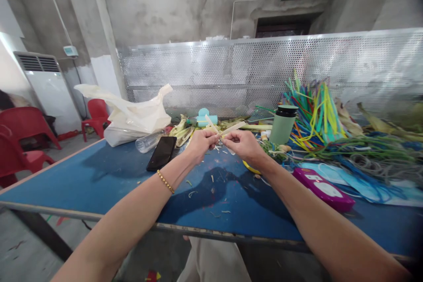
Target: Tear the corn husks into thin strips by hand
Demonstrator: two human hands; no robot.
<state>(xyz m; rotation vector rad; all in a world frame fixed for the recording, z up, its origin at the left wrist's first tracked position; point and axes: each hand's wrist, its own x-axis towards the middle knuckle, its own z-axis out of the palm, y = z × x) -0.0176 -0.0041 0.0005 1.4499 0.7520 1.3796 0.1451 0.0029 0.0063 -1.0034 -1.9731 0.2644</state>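
Over the far middle of the blue table, my two hands meet fingertip to fingertip. My left hand (202,143), with a gold bead bracelet (165,181) on its wrist, pinches pale flat strips that look like corn husk. One pale strip (212,124) sticks up from between the hands, leaning left. A second pale strip (234,128) slants up to the right above my right hand (245,144), whose thumb and fingers are pinched at the same spot. Where the strips cross is partly hidden by the fingertips. Small pale scraps (218,150) lie beneath.
Left of my hands are a black phone (161,153), a clear bottle (149,142) and a white plastic bag (137,119). To the right stand a green tumbler (283,127), a purple device (322,188) and colourful strips (317,114). A perforated metal screen (205,70) closes the back.
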